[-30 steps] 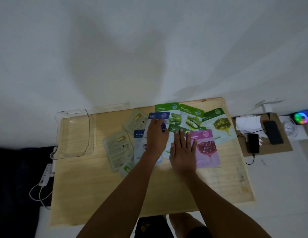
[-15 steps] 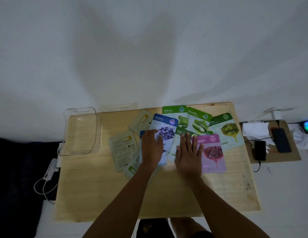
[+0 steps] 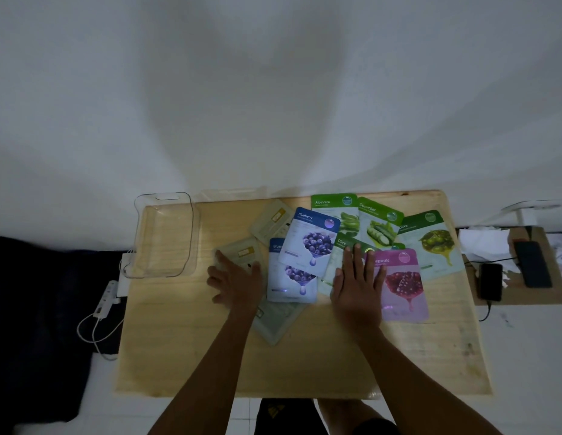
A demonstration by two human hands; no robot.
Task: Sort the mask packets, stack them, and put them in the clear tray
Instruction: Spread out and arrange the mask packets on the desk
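Several mask packets lie spread across the far half of a wooden table [image 3: 304, 365]. Two blue Blueberry packets [image 3: 311, 243] overlap in the middle. Green Aloe Vera [image 3: 336, 205], Cucumber [image 3: 381, 224] and Olive [image 3: 433, 243] packets fan out behind a purple Pomegranate packet [image 3: 405, 287]. Face-down grey packets [image 3: 271, 222] lie to the left. My left hand [image 3: 237, 282] rests flat, fingers apart, on one grey packet. My right hand [image 3: 358, 281] lies flat on a second Olive packet beside the Pomegranate one. The clear tray [image 3: 163, 237] stands empty at the far left corner.
Another grey packet [image 3: 278, 321] pokes out toward me under the blue ones. A low side board [image 3: 552, 293] to the right holds two phones [image 3: 491, 281], a cable and paper. A white power strip [image 3: 105, 304] with cord lies on the floor at left.
My left hand has slid left off the Blueberry packets onto a grey face-down packet. The top Blueberry packet now lies fully uncovered. My right hand has stayed put.
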